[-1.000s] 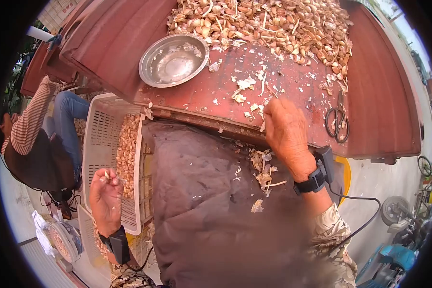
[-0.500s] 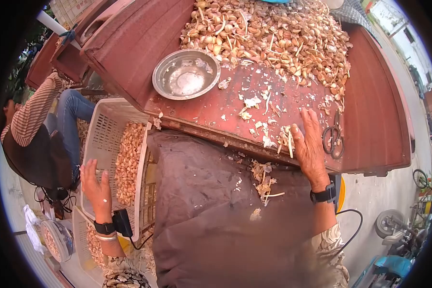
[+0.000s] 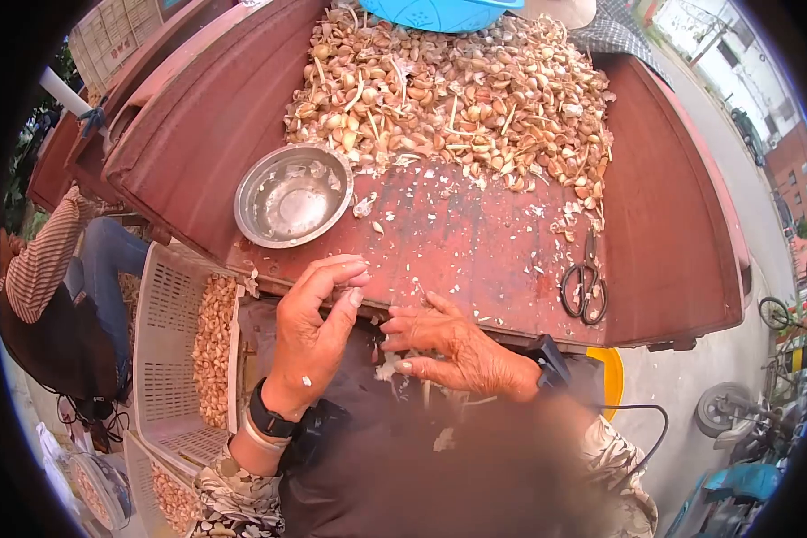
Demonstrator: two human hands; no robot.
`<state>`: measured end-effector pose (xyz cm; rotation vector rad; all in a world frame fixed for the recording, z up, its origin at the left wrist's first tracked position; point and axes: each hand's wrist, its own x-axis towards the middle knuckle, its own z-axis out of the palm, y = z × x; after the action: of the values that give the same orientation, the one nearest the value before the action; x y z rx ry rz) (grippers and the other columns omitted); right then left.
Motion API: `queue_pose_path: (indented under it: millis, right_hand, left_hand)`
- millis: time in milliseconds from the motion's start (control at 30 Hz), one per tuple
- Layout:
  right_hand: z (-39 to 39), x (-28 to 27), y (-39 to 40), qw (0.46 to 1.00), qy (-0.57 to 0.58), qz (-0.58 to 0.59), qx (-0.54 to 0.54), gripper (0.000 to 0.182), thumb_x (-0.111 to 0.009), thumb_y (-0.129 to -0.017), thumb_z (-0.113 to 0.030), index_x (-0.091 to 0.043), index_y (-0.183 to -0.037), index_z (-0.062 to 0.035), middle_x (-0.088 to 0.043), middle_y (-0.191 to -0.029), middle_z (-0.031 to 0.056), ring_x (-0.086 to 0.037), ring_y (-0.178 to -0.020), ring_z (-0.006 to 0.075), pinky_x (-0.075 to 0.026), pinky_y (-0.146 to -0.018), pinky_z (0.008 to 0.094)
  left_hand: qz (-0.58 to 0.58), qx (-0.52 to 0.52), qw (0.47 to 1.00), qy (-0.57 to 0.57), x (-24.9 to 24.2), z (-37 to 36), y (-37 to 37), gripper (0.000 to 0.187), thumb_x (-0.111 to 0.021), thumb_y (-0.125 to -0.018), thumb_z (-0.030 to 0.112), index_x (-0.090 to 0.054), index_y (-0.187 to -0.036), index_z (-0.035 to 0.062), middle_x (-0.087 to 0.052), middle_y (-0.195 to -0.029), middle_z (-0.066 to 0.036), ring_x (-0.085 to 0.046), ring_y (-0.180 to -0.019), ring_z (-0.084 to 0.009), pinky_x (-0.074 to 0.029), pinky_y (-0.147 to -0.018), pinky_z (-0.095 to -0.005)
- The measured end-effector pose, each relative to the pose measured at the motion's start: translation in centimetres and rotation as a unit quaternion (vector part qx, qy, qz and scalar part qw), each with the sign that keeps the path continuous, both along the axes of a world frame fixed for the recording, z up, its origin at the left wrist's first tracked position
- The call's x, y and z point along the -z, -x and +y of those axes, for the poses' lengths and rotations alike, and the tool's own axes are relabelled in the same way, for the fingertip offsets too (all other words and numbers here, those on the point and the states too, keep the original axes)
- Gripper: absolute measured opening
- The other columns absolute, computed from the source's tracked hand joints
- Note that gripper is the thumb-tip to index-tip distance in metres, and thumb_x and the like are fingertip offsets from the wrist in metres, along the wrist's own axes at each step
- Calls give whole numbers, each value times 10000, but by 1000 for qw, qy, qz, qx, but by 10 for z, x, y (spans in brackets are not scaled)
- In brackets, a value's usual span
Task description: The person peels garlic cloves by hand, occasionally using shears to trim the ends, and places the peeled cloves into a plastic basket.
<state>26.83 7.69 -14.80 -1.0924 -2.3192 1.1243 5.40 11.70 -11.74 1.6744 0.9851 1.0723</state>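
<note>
My left hand [image 3: 311, 334] is raised over the front edge of the red tray [image 3: 394, 260], fingers curved with a gap between thumb and forefinger, nothing in it. Palm down, my right hand [image 3: 462, 354] is beside it at the same edge, its fingers apart over the dark apron [image 3: 403, 457]. Bits of skin and stem lie on the apron below it. An empty metal bowl [image 3: 294, 195] sits at the tray's left, near a large heap of garlic cloves [image 3: 475, 99]. Dark scissors [image 3: 585, 291] rest on the right of the tray.
A crate [image 3: 166, 332] holding cloves stands at the left, with another crate [image 3: 143, 475] below it. A seated person [image 3: 63, 296] is at far left. A blue basin [image 3: 439, 13] tops the heap. Part of a yellow container [image 3: 611, 381] shows under the tray's right side.
My left hand has moved right from over the crate to the tray edge. My right hand has moved left and toward me. Most scraps are gone from the tray's front. The view has shifted.
</note>
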Motion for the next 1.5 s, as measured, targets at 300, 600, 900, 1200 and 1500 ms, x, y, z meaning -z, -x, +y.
queue_pose_path:
  millis: [300,600,900,1200,1500]
  right_hand:
    - [49,-65,-147,799,-50,230,554,427,-590,-901,-166,-527,-1245,79,-586,-1211,128,-536,-1104,145,-435,-922,294]
    - [-46,-77,-73,766,162,371,500,407,-560,-894,-104,-507,-1264,57,-548,-1265,175,-527,-1212,264,-482,-926,364]
    - [-42,-57,-46,770,149,377,492,341,-541,-908,-41,-523,-1236,54,-554,-1232,151,-560,-1138,231,-501,-865,324]
    - [-66,15,-56,819,-35,179,543,214,-563,-876,5,-590,-1086,33,-590,-1123,117,-582,-938,156,-491,-763,271]
    - [-62,37,-59,785,-105,171,586,162,-576,-858,25,-601,-1018,20,-604,-940,122,-602,-865,219,-479,-745,297]
  left_hand:
    - [150,-164,966,-136,49,158,-121,744,-677,-784,228,-328,-1405,14,-283,-1373,-362,-301,-1300,-481,-255,-1091,-509]
    - [313,-136,938,-56,56,214,-260,771,-707,-702,392,-408,-1408,316,-388,-1296,-188,-326,-1238,-412,-324,-972,-575]
    - [303,213,909,-189,61,139,-253,527,-725,-675,349,-636,-1184,247,-473,-1300,-151,-424,-1214,-349,-363,-963,-500]
    - [258,200,923,-204,66,136,-140,352,-649,-763,73,-659,-1113,116,-476,-1300,-170,-499,-1168,-348,-442,-942,-409]
    - [350,50,832,-428,33,86,-120,290,-708,-735,151,-669,-1019,113,-470,-1361,-101,-474,-1203,-279,-344,-946,-434]
